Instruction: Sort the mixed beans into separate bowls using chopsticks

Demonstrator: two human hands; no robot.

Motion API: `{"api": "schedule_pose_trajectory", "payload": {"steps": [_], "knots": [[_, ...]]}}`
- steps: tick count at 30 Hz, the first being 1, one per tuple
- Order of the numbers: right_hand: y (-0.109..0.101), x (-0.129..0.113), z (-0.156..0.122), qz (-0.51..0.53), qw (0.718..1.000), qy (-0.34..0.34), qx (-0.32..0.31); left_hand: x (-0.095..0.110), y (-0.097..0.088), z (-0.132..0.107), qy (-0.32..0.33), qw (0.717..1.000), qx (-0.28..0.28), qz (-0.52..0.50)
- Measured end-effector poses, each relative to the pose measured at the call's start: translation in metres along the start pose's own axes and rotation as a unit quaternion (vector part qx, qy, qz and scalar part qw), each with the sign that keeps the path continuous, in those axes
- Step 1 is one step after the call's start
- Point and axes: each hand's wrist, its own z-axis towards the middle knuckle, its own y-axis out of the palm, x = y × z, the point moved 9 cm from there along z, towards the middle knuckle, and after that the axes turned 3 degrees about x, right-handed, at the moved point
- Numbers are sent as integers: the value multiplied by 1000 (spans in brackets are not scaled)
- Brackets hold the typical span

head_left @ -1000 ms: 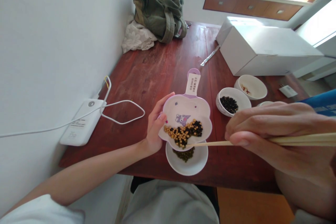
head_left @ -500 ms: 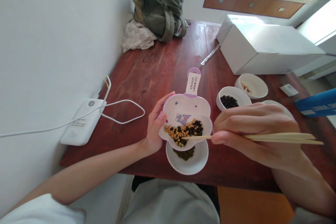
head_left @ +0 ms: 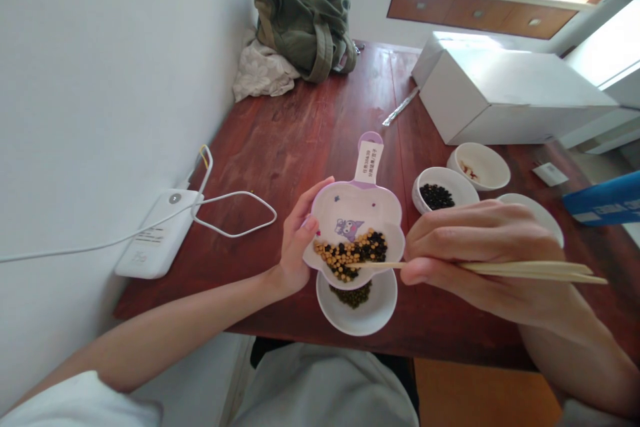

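Note:
My left hand grips the left rim of a flower-shaped bowl with a purple edge, a cartoon print and a labelled handle. The bowl tilts toward me, and mixed yellow, black and green beans lie along its near side. My right hand is closed around a pair of wooden chopsticks, whose tips reach into the beans. Partly under the flower-shaped bowl stands a white bowl holding green beans. Just beyond my right hand is a white bowl of black beans.
Another white bowl holds a few reddish bits; a further white dish is half hidden behind my right hand. A large white box, a blue object, a green bag and a white power bank with a cable stand around.
My right hand and the chopsticks have shifted very slightly toward the left and nearer to me. The left hand holds the flower-shaped bowl as before.

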Motion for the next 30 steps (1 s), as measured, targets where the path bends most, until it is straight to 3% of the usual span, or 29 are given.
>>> {"api": "schedule_pose_trajectory", "payload": {"steps": [13, 21, 25, 30], "knots": [[-1, 7, 1, 14, 1000, 23, -4, -1, 1, -1, -9, 1000, -2, -6], [-9, 0, -2, 46, 998, 7, 42, -2, -2, -1, -3, 1000, 2, -5], [-3, -1, -1, 18, 1000, 12, 12, -2, -2, -1, -3, 1000, -1, -3], [-8, 6, -4, -16, 998, 43, 50, -1, -1, -1, -7, 1000, 4, -6]]}}
